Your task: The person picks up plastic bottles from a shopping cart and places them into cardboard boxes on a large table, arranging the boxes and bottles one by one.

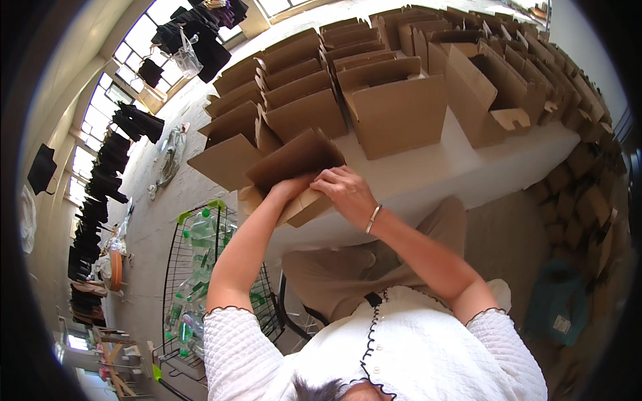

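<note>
A brown cardboard box [292,158] with raised flaps stands at the near left corner of the white-covered table. My left hand [293,188] reaches over its near side, closed on the folded cardboard, with its fingertips partly hidden inside. Close beside it, my right hand [346,192] has its fingers bent round the box's right near edge, gripping it. A metal bangle [373,219] circles my right wrist. Another open box [394,110] stands farther right, apart from my hands.
Rows of open cardboard boxes [301,100] fill the table [414,170] beyond my hands. A black wire basket [175,267] of green-capped plastic bottles [200,230] stands at my left. More cardboard [592,207] is piled at right, near a teal plastic stool or bin [558,301]. Dark garments hang far left.
</note>
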Tool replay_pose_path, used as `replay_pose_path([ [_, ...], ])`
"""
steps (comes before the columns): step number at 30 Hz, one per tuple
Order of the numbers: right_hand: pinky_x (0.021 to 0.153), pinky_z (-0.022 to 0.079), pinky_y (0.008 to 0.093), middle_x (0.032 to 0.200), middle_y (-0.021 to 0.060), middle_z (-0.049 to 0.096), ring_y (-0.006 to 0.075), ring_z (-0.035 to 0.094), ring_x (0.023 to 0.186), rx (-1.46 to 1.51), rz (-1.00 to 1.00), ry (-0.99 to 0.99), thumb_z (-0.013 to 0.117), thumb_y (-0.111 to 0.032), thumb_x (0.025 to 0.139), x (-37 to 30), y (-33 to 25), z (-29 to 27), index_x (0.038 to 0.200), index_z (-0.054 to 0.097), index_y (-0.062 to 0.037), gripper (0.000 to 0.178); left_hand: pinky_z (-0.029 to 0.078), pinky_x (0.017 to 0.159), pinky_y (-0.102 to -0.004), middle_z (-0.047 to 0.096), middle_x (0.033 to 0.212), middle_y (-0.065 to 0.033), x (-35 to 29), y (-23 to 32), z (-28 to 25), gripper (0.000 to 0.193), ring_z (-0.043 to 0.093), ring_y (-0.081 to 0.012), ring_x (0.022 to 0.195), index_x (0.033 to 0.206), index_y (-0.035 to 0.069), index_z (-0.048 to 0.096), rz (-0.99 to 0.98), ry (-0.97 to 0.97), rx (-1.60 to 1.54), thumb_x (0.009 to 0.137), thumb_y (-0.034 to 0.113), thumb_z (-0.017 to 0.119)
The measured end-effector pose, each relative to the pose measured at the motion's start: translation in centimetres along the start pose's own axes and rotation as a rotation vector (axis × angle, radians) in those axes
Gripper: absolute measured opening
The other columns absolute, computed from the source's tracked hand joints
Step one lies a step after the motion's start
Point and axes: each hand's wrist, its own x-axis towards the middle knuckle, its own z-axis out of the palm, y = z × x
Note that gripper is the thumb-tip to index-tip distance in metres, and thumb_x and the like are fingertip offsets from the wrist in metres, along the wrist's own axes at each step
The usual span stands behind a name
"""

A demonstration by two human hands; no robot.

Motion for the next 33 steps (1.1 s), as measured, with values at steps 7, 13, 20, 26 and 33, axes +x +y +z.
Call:
replay_pose_path([
  [7, 0.085, 0.052, 0.0379, 0.096, 0.0049, 0.068, 0.0258, 0.065, 0.095, 0.041, 0.004, 0.037, 0.064, 0.006, 0.071, 0.5, -0.7, 0.1, 0.095, 0.069, -0.0077, 0.028, 0.022, 0.119, -0.0325, 0.044, 0.151, -0.0108, 1.2, -2.7, 1.6, 0.051, 0.037, -0.0217, 0.138, 0.145, 0.008, 0.047, 0.168, -0.003, -0.271, 0.107, 0.041, 0.036],
  [13, 0.084, 0.053, 0.0371, 0.095, 0.0024, 0.069, 0.0247, 0.066, 0.092, -0.014, 0.030, 0.051, 0.066, 0.004, 0.075, 0.9, -0.9, 0.0, 0.095, 0.070, -0.0099, 0.024, 0.017, 0.120, -0.0334, 0.035, 0.156, -0.0072, 7.7, -9.2, 4.4, 0.055, 0.030, -0.0189, 0.143, 0.151, 0.011, 0.034, 0.165, -0.052, 0.066, 0.108, 0.042, 0.021],
  [20, 0.083, 0.053, 0.0367, 0.094, 0.0028, 0.070, 0.0241, 0.067, 0.092, 0.004, 0.045, 0.070, 0.067, 0.001, 0.078, 1.3, -1.9, 0.9, 0.094, 0.069, -0.0095, 0.019, 0.013, 0.121, -0.0349, 0.030, 0.158, -0.0044, 8.5, -13.3, 5.2, 0.058, 0.025, -0.0173, 0.146, 0.153, 0.014, 0.028, 0.228, 0.005, 0.976, 0.105, 0.046, 0.019],
  [26, 0.084, 0.052, 0.0365, 0.095, 0.0039, 0.069, 0.0238, 0.067, 0.093, -0.020, 0.032, 0.057, 0.066, 0.002, 0.077, 1.3, -1.8, 0.2, 0.094, 0.069, -0.0088, 0.021, 0.019, 0.120, -0.0334, 0.033, 0.158, -0.0094, 7.4, -7.2, 3.6, 0.054, 0.029, -0.0201, 0.145, 0.150, 0.012, 0.036, 0.081, 0.003, 0.027, 0.106, 0.042, 0.030],
  [33, 0.072, 0.052, 0.0376, 0.092, 0.0031, 0.070, 0.0258, 0.066, 0.082, -0.057, 0.007, -0.072, 0.065, 0.002, 0.077, 1.1, -1.7, -0.9, 0.095, 0.073, -0.0115, 0.024, 0.042, 0.105, -0.0374, 0.063, 0.128, -0.0196, -6.9, 2.6, -1.9, 0.036, 0.056, -0.0315, 0.123, 0.124, 0.000, 0.062, 0.457, 0.327, -0.037, 0.089, 0.009, 0.061],
])
